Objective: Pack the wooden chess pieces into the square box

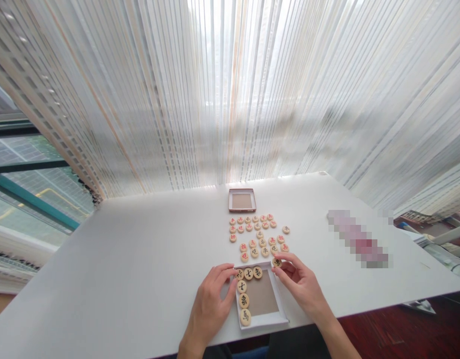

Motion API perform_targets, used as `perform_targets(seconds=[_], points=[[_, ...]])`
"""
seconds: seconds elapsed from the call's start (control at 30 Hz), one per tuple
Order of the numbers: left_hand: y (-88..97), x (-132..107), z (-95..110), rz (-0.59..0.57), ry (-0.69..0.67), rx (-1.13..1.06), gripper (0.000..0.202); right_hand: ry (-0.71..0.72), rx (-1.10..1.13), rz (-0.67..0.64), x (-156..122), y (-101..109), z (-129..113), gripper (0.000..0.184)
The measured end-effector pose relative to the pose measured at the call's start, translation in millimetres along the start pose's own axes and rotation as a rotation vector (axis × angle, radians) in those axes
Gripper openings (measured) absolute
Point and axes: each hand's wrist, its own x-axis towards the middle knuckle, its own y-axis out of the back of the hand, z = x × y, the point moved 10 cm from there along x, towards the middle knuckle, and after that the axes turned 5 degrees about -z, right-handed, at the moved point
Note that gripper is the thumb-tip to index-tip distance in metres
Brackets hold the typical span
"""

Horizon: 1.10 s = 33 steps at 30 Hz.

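Note:
A shallow white box point(280, 315) with a brown floor lies at the table's near edge and holds several round wooden chess pieces point(244, 300) with black characters along its top and left sides. My left hand point(212, 302) rests against the box's left wall, fingers curled at its upper left corner. My right hand point(299, 280) pinches one wooden chess piece point(276, 262) just above the box's upper right corner. Several more loose pieces point(257, 235), with red and black characters, lie in rows on the table beyond the box.
A second shallow box point(242, 200) with a reddish rim lies farther back on the white table point(140, 259). A blurred pink object point(359, 238) lies at the right. Sheer striped curtains point(230, 89) hang behind the table; a window shows at left.

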Motion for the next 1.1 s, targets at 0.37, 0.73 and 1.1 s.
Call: perform_targets(seconds=[0.37, 0.73, 1.1], points=[[5.9, 3, 15, 0.091, 0.012, -0.156, 0.019, 0.037, -0.143, -0.079, -6, -9, -8, 0.032], [-42.8, 27, 44, -0.107, 0.192, -0.415, 0.019, 0.484, -0.414, -0.092, -28, -27, -52, 0.040], [-42.7, 23, 23, -0.026, 0.277, -0.586, 0.027, 0.464, -0.492, -0.098, -27, -30, -51, 0.043]])
